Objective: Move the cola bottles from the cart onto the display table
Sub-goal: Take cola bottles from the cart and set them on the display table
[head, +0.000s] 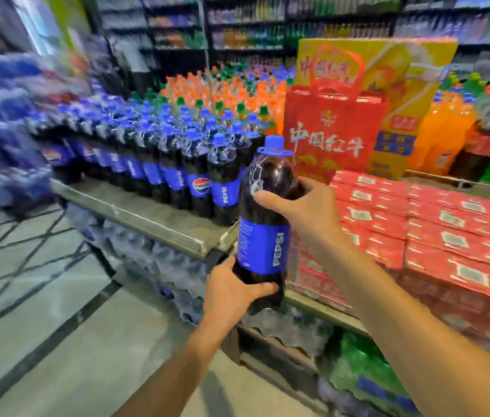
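Note:
I hold one large cola bottle (263,224) upright with both hands; it has a blue cap, a blue label and dark liquid. My left hand (231,291) cups its base from the left. My right hand (304,207) wraps its shoulder from the right. The bottle hangs just off the near corner of the display table (159,218), beside rows of the same cola bottles (177,164) standing on the tabletop. The cart is out of view.
Orange and green soda bottles (237,91) fill the back of the table. Red drink cartons (436,224) are stacked at right, with red and yellow gift boxes (334,130) behind them. Shrink-wrapped packs (171,266) sit under the table. Tiled floor lies at lower left.

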Available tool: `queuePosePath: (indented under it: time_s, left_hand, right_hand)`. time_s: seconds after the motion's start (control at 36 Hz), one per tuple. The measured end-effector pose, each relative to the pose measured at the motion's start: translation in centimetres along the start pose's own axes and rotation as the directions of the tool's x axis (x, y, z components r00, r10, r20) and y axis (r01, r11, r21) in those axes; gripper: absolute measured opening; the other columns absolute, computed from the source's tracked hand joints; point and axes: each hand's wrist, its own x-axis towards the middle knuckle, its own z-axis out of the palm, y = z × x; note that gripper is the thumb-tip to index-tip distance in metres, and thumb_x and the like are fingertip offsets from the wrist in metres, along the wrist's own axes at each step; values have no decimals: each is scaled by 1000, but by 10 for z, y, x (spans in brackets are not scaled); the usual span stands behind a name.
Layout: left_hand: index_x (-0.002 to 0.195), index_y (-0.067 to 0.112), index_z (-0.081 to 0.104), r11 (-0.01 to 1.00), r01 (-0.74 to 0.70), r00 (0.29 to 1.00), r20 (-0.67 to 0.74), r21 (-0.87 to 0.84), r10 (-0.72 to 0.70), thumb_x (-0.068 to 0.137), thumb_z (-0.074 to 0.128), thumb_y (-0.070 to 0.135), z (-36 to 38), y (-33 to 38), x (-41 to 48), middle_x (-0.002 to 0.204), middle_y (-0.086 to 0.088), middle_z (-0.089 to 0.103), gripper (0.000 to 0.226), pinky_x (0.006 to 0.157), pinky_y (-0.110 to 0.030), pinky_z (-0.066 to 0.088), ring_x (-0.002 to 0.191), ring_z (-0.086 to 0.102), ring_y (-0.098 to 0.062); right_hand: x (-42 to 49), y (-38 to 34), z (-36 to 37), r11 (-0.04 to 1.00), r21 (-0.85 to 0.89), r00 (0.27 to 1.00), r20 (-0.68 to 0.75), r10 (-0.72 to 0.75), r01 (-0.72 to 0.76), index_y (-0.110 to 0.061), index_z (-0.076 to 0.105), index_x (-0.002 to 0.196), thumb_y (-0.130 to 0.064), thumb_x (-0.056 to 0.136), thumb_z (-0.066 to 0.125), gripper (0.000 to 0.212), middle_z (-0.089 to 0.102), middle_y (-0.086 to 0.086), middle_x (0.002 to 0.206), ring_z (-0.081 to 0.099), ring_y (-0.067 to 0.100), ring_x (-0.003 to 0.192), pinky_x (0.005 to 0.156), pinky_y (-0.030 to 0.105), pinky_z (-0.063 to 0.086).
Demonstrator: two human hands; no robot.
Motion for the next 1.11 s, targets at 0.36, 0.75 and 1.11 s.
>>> queuePosePath:
  time_s: [0.36, 0.75, 1.11]
  left_hand:
    - [107, 20, 72, 979, 176, 918, -342, -104, -201, 50, 100, 28, -96, -47, -10, 99, 11, 77, 63, 79, -23, 60, 85, 72, 2]
    - [111, 27, 72, 980, 135, 894, -408, -147, -185, 42, 96, 40, -238, -113, 53, 97, 16, 78, 74, 82, -40, 62, 87, 74, -3]
    - [108, 24, 72, 991, 129, 905, -403, -47, -137, 43, 95, 42, -368, -162, 132, 94, 15, 77, 71, 77, -36, 63, 82, 73, 1]
  right_hand:
    - [14, -10, 150, 996, 78, 916, 394, -76, 49, -24, 80, 94, -59, 48, 94, 60, 81, -11, 90, 78, 12, 90, 87, 48, 63]
    - [37, -35, 326, 994, 91, 875, 475, -93, 56, -24, 80, 100, -56, 49, 95, 63, 81, -12, 92, 78, 9, 91, 89, 45, 63]
    - [74, -49, 468, 996, 93, 891, 451, -49, 8, -21, 80, 100, -57, 49, 95, 63, 81, -10, 92, 78, 11, 90, 88, 44, 64]
